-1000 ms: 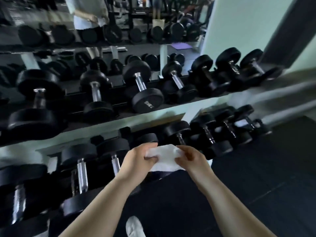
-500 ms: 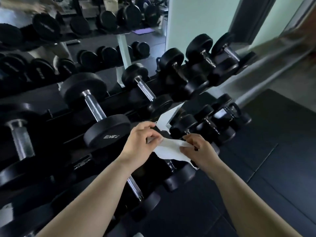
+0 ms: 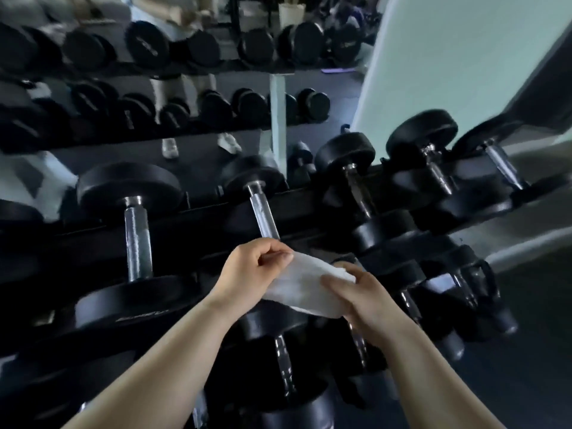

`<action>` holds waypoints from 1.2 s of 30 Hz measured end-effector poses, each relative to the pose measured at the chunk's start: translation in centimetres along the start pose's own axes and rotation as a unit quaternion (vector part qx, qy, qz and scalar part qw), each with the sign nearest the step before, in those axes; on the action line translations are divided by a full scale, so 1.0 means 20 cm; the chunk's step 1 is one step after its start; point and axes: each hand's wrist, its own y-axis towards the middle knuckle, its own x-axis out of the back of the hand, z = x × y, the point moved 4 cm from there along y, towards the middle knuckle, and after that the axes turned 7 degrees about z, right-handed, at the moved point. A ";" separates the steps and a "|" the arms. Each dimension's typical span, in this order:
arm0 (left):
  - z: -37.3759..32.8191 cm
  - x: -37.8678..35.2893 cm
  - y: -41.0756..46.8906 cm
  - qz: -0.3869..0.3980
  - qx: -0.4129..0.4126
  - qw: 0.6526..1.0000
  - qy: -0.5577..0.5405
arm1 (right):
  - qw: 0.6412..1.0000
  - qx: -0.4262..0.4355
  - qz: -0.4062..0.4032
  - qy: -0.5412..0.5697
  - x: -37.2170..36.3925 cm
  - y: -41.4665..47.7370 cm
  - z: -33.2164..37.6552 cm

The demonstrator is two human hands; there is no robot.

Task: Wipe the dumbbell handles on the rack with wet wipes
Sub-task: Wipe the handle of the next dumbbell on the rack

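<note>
The rack fills most of your view: a black two-tier frame running from lower left to upper right. A mirror stands behind it and a pale green wall is at upper right. Dark floor shows at the right edge.

Black round-headed dumbbells lie across the upper tier with their chrome handles pointing towards you. The large dumbbell sits at the left. The middle dumbbell is to its right, with its handle bare and uncovered. Smaller dumbbells sit further right and on the lower tier, where motion blur softens their detail.

Both your forearms reach in from the bottom edge and converge at centre frame, bare to the wrist.

The wet wipe is white, crumpled and stretched between your two hands. It hangs in front of the rack, just below the near end of the middle handle. Whether it touches that handle cannot be told.

Your left hand is raised, knuckles up, directly under the handle's lower end. Its thumb and curled fingers pinch the wipe's upper left edge. Your right hand sits lower and to the right, back of hand towards you. Its fingers are curled over the wipe's right end and grip it.
</note>
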 end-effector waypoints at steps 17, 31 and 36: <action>0.17 -0.10 0.13 -0.121 0.089 0.978 0.143 | 0.998 -0.011 0.039 -0.038 0.17 0.55 0.34; 0.33 -0.05 0.12 -0.153 0.091 0.981 0.075 | 0.871 0.232 0.089 -0.423 -0.17 0.92 0.24; 0.37 -0.04 0.13 -0.148 0.089 0.981 0.083 | 0.716 0.405 0.113 -0.558 -0.18 0.89 0.18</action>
